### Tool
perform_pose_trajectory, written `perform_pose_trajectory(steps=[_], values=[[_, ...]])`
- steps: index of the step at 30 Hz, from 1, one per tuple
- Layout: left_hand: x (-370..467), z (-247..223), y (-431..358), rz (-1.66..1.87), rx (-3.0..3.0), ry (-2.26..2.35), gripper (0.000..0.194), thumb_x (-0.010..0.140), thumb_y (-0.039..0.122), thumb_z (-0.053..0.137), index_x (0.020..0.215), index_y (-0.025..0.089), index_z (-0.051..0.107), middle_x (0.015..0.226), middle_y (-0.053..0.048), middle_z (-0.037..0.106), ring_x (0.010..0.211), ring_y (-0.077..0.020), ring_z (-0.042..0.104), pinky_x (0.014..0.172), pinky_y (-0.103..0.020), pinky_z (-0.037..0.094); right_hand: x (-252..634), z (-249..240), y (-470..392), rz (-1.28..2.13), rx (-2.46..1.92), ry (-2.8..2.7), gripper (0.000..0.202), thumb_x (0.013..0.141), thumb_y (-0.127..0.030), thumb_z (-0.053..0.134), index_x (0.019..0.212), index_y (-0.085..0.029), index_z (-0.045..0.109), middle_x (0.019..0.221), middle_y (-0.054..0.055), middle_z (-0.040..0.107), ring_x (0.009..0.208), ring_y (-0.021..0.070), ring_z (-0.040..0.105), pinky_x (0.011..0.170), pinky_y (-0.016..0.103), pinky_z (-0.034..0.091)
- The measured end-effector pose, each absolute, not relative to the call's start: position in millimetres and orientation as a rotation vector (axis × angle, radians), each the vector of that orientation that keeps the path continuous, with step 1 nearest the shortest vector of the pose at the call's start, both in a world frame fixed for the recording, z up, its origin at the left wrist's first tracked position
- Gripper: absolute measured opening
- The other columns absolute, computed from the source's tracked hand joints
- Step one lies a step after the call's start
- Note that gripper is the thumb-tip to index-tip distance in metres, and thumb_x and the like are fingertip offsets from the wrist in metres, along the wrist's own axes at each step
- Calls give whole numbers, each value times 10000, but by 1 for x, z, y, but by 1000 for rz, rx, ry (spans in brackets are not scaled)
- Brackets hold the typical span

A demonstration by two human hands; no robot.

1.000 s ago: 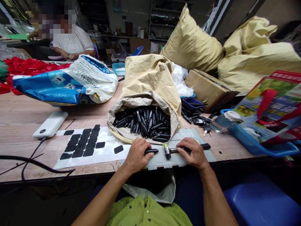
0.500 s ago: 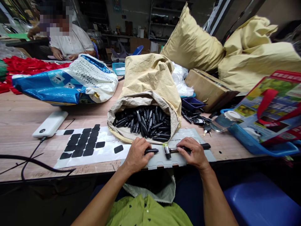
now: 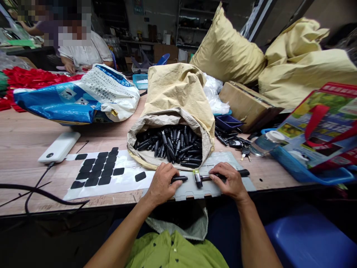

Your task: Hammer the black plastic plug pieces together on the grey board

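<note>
My left hand (image 3: 164, 183) is closed around a short black tube-like piece (image 3: 180, 179), whose end sticks out to the right past my fingers. In my right hand (image 3: 229, 180) is a small hammer (image 3: 198, 178) with a yellow-green face, a dark face and a black grip. Its head lies just right of the black piece, apart from it. Both hands rest over a grey board (image 3: 192, 190) at the table's front edge. Right behind them a beige sack (image 3: 178, 89) lies with its mouth toward me, full of similar black pieces (image 3: 178, 145).
To the left are a sheet with black stickers (image 3: 96, 169), a white power bank (image 3: 60, 147) and a blue-white bag (image 3: 78, 96). A clear jar (image 3: 266, 145), keys (image 3: 245, 153) and a blue basket (image 3: 309, 173) stand right. Across the table sits another person (image 3: 83, 52).
My hands, the black piece and the hammer have stayed put. Across the table, a person at the far left has raised an arm.
</note>
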State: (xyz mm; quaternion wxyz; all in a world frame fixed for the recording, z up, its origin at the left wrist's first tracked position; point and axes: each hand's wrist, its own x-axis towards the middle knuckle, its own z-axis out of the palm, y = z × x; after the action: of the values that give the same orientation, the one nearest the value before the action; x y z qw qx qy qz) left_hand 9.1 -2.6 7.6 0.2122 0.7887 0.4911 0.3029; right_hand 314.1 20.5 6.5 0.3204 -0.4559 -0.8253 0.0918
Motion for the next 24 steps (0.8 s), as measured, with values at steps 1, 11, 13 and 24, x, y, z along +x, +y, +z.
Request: perform_pose_trajectory(steps=[1,11,13,24], values=[[9,8,-3,840,2190,1364,75,862,243,703,903,209,649,927,-55,615,954,-258,509,826,-390,425,314,7,20,243,-1197,-2169,115,918,-305,635,891,-247,731,855,50,680,827,226,613,772,385,486],[9,10,-3,827,2174,1372,91,847,231,721,902,199,656,921,-56,613,956,-259,507,831,-389,424,314,7,20,245,-1190,-2171,118,933,-310,627,896,-248,721,852,48,673,826,226,608,773,383,476],[10,9,-3,829,2173,1372,96,846,232,724,904,199,655,923,-55,612,957,-258,506,834,-389,424,314,7,21,247,-1190,-2172,117,934,-310,627,899,-250,721,857,48,674,829,226,608,776,384,476],[10,10,-3,824,2180,1370,81,856,231,713,900,198,653,926,-57,612,961,-258,504,836,-386,420,314,8,20,251,-1182,-2168,114,934,-299,629,899,-241,722,852,45,671,829,221,605,777,374,465]])
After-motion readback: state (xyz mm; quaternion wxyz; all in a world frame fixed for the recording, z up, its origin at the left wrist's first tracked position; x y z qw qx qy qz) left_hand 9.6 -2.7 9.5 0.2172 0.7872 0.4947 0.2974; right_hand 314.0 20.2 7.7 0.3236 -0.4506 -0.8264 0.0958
